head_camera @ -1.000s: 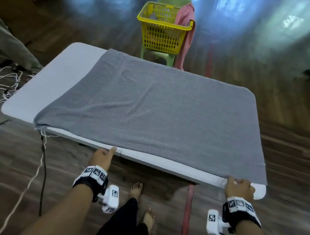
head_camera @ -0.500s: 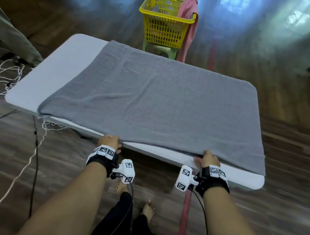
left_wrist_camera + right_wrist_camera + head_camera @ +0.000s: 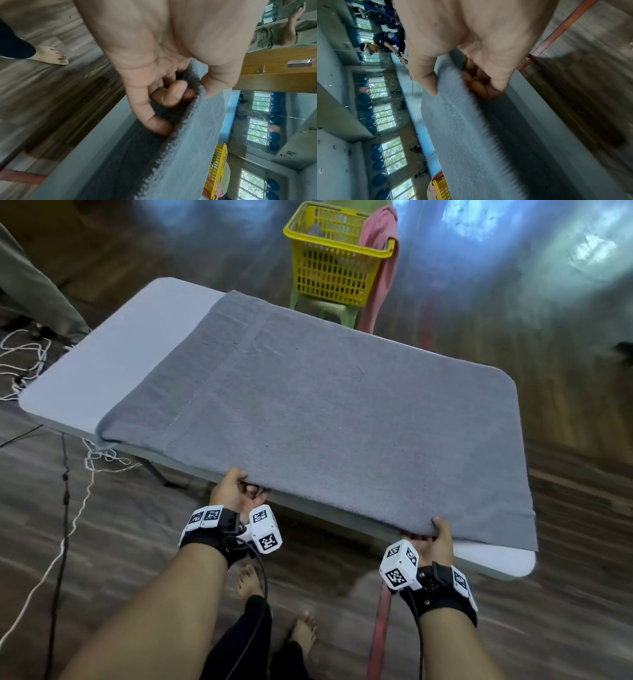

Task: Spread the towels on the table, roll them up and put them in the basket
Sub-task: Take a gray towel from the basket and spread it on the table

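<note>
Grey towel (image 3: 342,412) spread flat on white folding table (image 3: 113,361), near hem lifted. Left hand (image 3: 236,493) and right hand (image 3: 433,537) both pinching that hem, thumbs on top. Risk: uneven first tuck, giving a skewed, loose roll; yellow basket (image 3: 334,261) beyond table.

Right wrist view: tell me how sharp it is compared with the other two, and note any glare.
Right wrist view: the grey towel's near edge smears into streaks, the floor blurs too. Left wrist view: sharper, the towel's knit edge shows by the left hand. Head view: sharp at the centre, blue-white glare on the floor behind the yellow basket, its edges stretched.
</note>
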